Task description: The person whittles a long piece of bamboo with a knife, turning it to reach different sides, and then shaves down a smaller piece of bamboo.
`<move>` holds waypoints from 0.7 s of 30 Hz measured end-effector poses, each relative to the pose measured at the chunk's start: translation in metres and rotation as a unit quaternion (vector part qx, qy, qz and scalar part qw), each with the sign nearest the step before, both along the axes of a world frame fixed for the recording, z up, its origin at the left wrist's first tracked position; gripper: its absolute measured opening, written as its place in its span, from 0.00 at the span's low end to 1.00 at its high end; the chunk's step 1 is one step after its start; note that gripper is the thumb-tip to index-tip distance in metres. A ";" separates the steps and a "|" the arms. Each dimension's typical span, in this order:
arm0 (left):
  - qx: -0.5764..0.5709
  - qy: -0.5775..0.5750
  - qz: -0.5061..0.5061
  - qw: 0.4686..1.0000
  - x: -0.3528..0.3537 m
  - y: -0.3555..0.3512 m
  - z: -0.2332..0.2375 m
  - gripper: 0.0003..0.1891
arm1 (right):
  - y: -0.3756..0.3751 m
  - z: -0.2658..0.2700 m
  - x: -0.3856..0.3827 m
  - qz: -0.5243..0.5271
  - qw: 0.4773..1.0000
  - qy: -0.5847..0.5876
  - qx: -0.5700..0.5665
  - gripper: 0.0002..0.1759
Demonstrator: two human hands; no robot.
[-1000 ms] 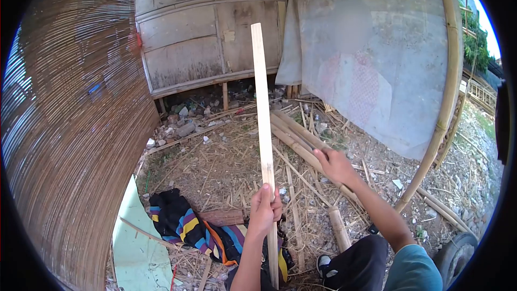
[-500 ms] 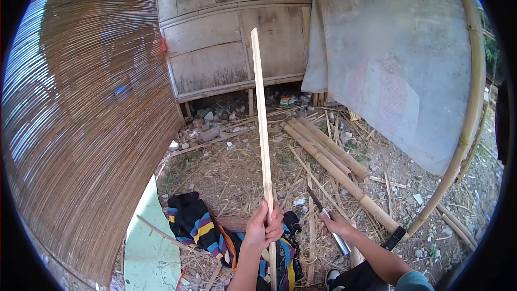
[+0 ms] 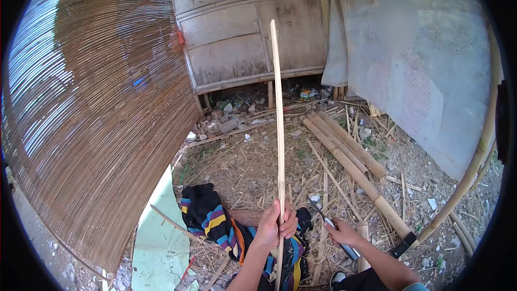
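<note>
My left hand is closed around a long, pale split-bamboo strip, which stands nearly upright in front of me. The strip's lower end runs down past my wrist to the bottom of the view. To the right, my right hand grips a knife, its narrow dark blade pointing up and left and its silvery handle end showing below my fist. Blade and strip are apart. Beneath my left hand lies a dark cloth with coloured stripes, partly hidden by my forearm.
Several bamboo poles lie on the littered ground at right. A slatted screen stands at left, above a pale green sheet. Behind are a wooden panel wall and a hanging plastic sheet. A curved bamboo pole edges the right.
The view has swung a little left, so the surroundings sit further right. Both hands keep their holds, and the knife remains apart from the strip.
</note>
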State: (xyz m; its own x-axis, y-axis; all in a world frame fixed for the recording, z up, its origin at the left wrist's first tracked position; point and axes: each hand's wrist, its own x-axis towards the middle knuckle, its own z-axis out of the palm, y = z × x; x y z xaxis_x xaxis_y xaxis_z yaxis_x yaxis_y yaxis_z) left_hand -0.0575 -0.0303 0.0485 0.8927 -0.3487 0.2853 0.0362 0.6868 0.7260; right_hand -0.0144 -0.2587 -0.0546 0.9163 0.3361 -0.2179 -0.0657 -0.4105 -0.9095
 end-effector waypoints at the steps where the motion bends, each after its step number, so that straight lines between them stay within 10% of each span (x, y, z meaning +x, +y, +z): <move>1: 0.001 0.002 -0.002 1.000 0.000 -0.002 0.001 0.24 | -0.002 0.001 0.000 0.004 1.000 -0.002 0.010 0.19; 21: 0.175 0.028 0.230 0.957 0.007 -0.025 -0.008 0.24 | -0.003 0.045 -0.019 -0.114 0.936 0.001 0.334 0.12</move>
